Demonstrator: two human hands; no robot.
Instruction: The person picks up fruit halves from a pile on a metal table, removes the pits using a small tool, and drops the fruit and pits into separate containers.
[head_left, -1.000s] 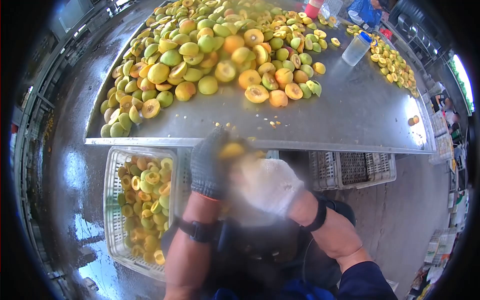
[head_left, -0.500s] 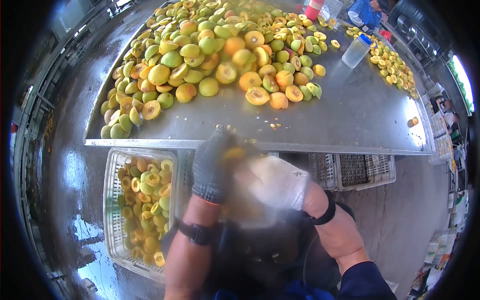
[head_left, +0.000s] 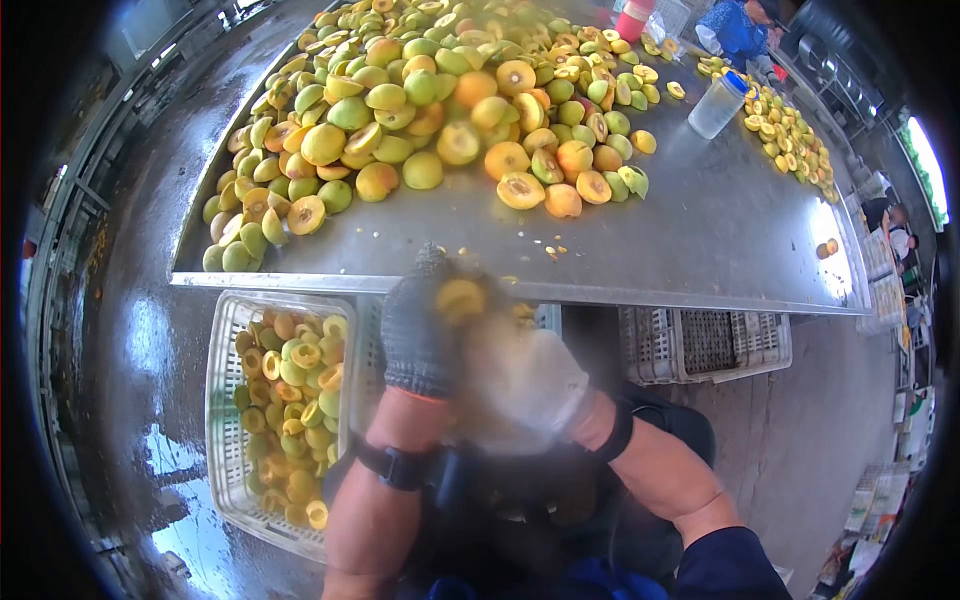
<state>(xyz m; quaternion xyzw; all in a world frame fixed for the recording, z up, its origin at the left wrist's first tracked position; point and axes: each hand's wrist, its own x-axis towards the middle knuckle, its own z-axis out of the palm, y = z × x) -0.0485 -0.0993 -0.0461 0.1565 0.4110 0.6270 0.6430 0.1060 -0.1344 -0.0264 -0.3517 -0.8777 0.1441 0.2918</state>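
My left hand (head_left: pixel 415 325), in a dark grey knitted glove, is closed around a yellow peach half (head_left: pixel 461 300) just off the table's front edge. The cut face with its hollow is turned up toward me. My right hand (head_left: pixel 530 380), in a white glove, is close beside it on the right and low. Its fingers look curled, but blur hides what they hold. Behind both hands, a large heap of halved peaches (head_left: pixel 390 100) covers much of the metal table (head_left: pixel 660 235), some halves still with stones.
A white plastic crate (head_left: pixel 222 400) of pitted peach halves stands below at left. Dark crates (head_left: pixel 705 345) sit under the table at right. A blue-lidded jar (head_left: pixel 717 105), a pink bottle (head_left: pixel 632 20) and another fruit pile (head_left: pixel 785 135) are on the table. Across it is a person in blue (head_left: pixel 738 28).
My right hand has moved a little left and down, nearer the left hand. The peach half in my left hand now shows more clearly. The view has shifted slightly.
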